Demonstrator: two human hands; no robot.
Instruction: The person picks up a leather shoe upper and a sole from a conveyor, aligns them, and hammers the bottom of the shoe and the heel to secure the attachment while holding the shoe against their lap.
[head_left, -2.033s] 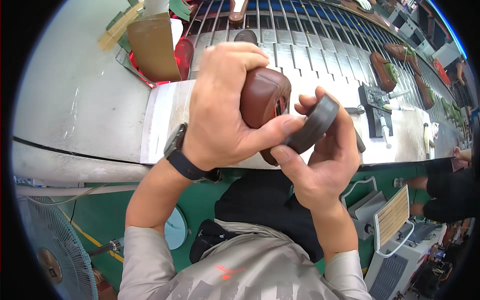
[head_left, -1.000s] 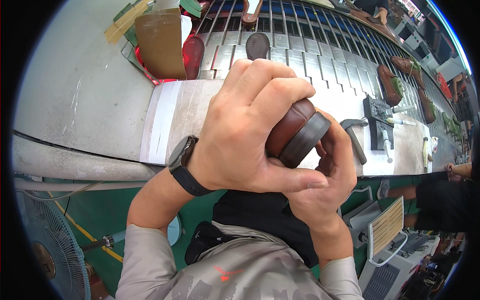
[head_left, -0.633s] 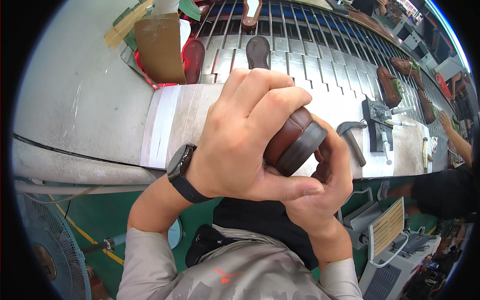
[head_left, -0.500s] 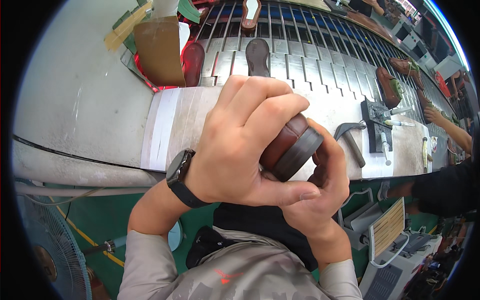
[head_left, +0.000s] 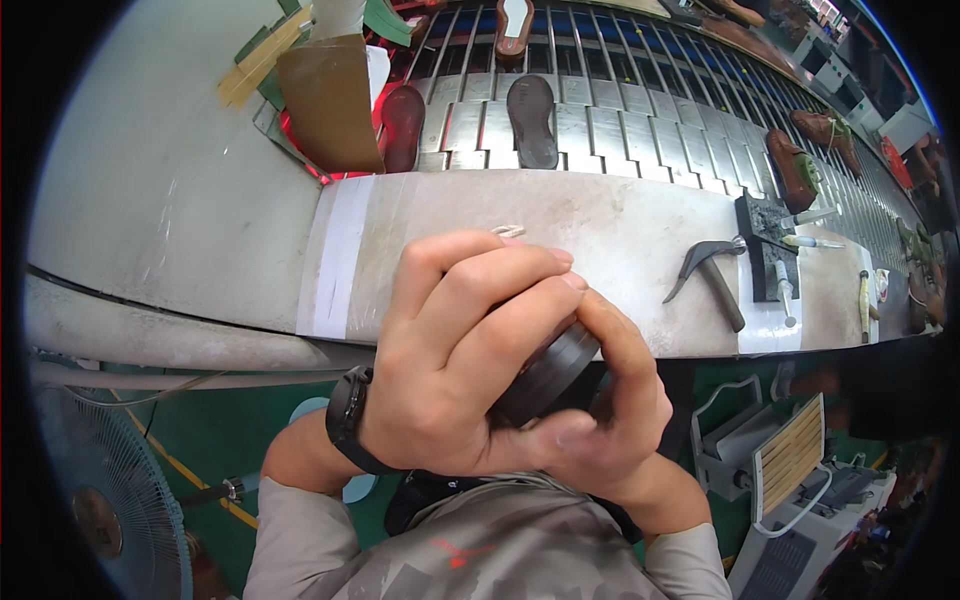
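Note:
Both my hands hold a brown leather shoe by its heel end, close to my body at the near edge of the bench. Its dark heel (head_left: 552, 372) shows between them; the rest is mostly covered by fingers. My left hand (head_left: 455, 365) lies over the top, fingers curled round the shoe. My right hand (head_left: 628, 405) wraps the other side, with its fingertips near the left ones. The two thumbs come close together below the heel. Beyond my fingers, a small pale scrap (head_left: 509, 231) lies on the worn bench top (head_left: 620, 225).
A dark hammer with a curved claw (head_left: 712, 282) lies right, beside a black block (head_left: 768, 245) holding syringes. On the slatted conveyor (head_left: 588, 110) are a dark sole (head_left: 532, 122), a reddish-lit sole (head_left: 402, 128) and shoes. A fan (head_left: 105, 500) stands lower left.
My hands and the shoe have come down toward my body, uncovering more bench and the dark sole. The shoe's brown leather, visible before, is now hidden by my fingers.

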